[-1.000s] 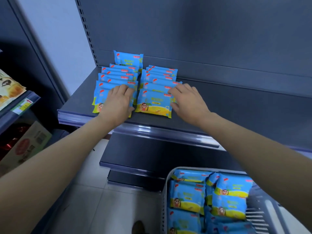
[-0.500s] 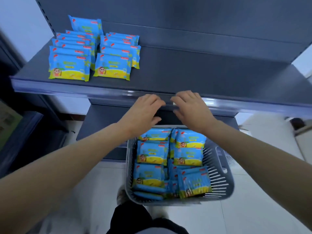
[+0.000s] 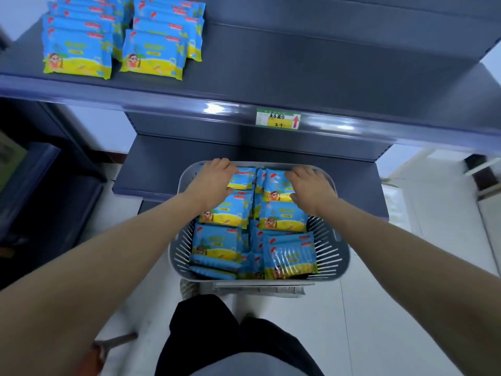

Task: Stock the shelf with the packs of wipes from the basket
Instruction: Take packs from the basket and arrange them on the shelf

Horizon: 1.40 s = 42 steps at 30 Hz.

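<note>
Grey shelf (image 3: 271,77) with open room right of two rows of stocked packs (image 3: 78,50) cut off at the top edge, slatted basket (image 3: 336,256) below holding packs of wipes (image 3: 217,240), left hand (image 3: 214,183) and right hand (image 3: 311,188) curved over the farthest packs, fingertips hidden so grasp unclear, price tag (image 3: 278,118) on the shelf lip

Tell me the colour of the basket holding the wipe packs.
The basket is light grey with slatted sides, seen in the head view.

The shelf (image 3: 298,71) is bare right of the two rows of stocked packs (image 3: 116,36), open from the front; its front rail (image 3: 189,104) stands between it and the basket (image 3: 336,256) below; loose packs (image 3: 217,242) fill the open-topped basket nearly wall to wall.
</note>
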Each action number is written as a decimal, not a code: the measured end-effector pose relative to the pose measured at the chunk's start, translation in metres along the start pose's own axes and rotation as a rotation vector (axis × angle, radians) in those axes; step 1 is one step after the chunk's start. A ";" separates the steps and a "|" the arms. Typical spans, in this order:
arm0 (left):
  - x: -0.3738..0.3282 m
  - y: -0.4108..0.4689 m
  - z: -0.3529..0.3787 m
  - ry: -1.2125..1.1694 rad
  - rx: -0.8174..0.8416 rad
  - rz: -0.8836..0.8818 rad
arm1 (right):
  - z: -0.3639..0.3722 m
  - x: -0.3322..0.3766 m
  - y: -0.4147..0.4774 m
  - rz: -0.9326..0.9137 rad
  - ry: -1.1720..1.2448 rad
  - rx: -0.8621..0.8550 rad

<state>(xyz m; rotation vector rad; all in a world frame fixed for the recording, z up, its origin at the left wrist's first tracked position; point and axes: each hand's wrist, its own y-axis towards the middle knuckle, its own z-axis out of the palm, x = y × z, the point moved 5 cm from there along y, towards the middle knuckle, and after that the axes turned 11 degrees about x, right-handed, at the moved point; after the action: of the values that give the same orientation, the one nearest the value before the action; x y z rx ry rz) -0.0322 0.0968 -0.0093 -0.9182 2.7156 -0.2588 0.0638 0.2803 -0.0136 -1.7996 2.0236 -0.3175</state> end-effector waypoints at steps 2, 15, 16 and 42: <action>0.005 0.004 0.006 0.029 -0.010 -0.020 | 0.004 -0.001 0.006 0.024 -0.010 -0.032; 0.013 0.025 0.021 0.286 -0.015 -0.142 | 0.008 -0.008 0.013 0.043 0.086 0.070; 0.012 0.026 0.022 0.317 -0.001 -0.144 | 0.004 -0.009 0.012 0.022 0.132 0.072; 0.082 0.038 -0.254 -0.222 -0.291 -0.035 | -0.298 -0.033 0.079 0.021 0.405 -0.429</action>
<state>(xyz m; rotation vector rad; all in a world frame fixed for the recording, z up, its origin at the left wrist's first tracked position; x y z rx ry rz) -0.1930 0.0974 0.2068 -1.0030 2.5711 0.2271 -0.1368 0.2940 0.2226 -2.0951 2.5453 -0.2733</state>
